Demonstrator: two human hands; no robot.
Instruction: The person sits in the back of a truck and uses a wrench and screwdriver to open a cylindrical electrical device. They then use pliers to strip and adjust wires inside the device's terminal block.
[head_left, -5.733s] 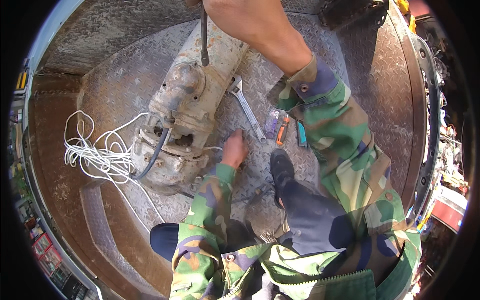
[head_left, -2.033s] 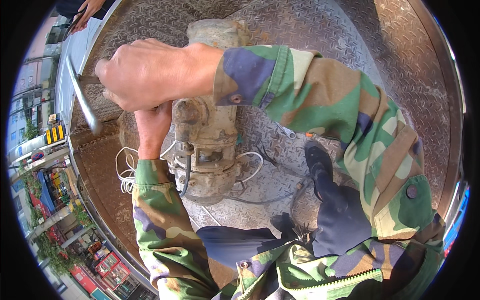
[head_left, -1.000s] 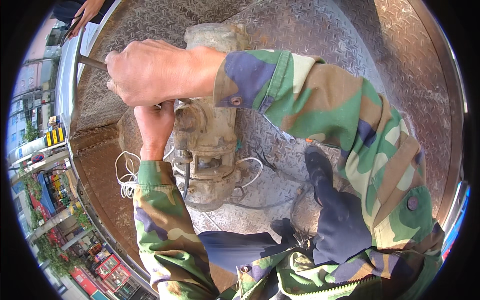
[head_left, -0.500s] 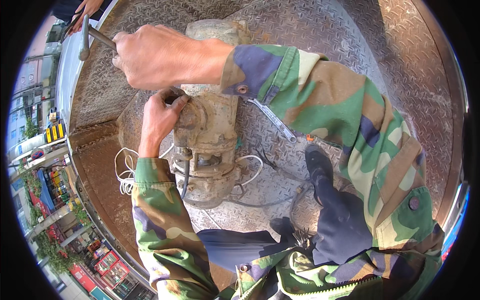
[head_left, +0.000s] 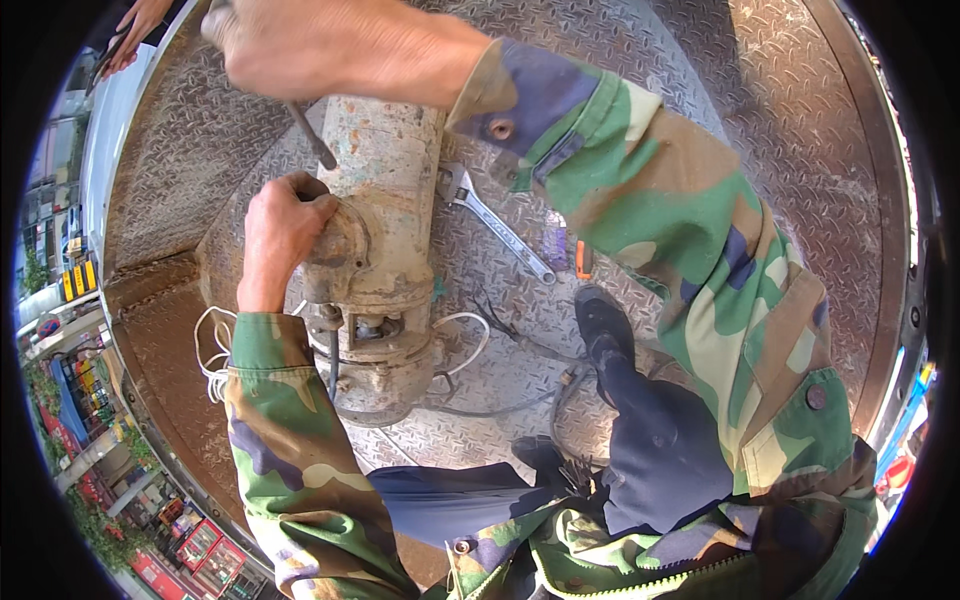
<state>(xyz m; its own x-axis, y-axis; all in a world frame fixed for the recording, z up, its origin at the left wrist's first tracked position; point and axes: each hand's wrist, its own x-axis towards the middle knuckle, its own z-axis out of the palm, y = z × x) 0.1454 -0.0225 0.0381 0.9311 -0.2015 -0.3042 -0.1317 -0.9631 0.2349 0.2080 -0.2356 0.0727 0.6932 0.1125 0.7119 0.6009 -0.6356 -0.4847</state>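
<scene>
- Rod of dark metal, slim and straight (head_left: pixel 316 142), now shows its blunt end below the right hand (head_left: pixel 310 52); half a second ago that end was hidden and the crossbar stuck out at the left.
- The right hand has drawn away from the left hand (head_left: pixel 278 235), opening a gap. I judge the rod is not engaged between the fingers at present; whether its end touches the metal behind, I cannot tell.
- Right hand's pose: wrist extended from the right, back of the hand upward, fist clamped around the rod.
- Left hand's pose: forearm rising from below, fingers curled, thumb tip close to them, beside the machine's rounded housing. Whether something is pinched there, I cannot tell.
- The worn, grey-brown cylindrical metal machine (head_left: pixel 385 210) lies lengthwise on the diamond-patterned steel floor (head_left: pixel 480 436), just right of the left hand.
- With the view shifted, the silver adjustable wrench (head_left: pixel 502 231) shows fully again, right of the machine, near the orange-and-black handle (head_left: pixel 583 260).
</scene>
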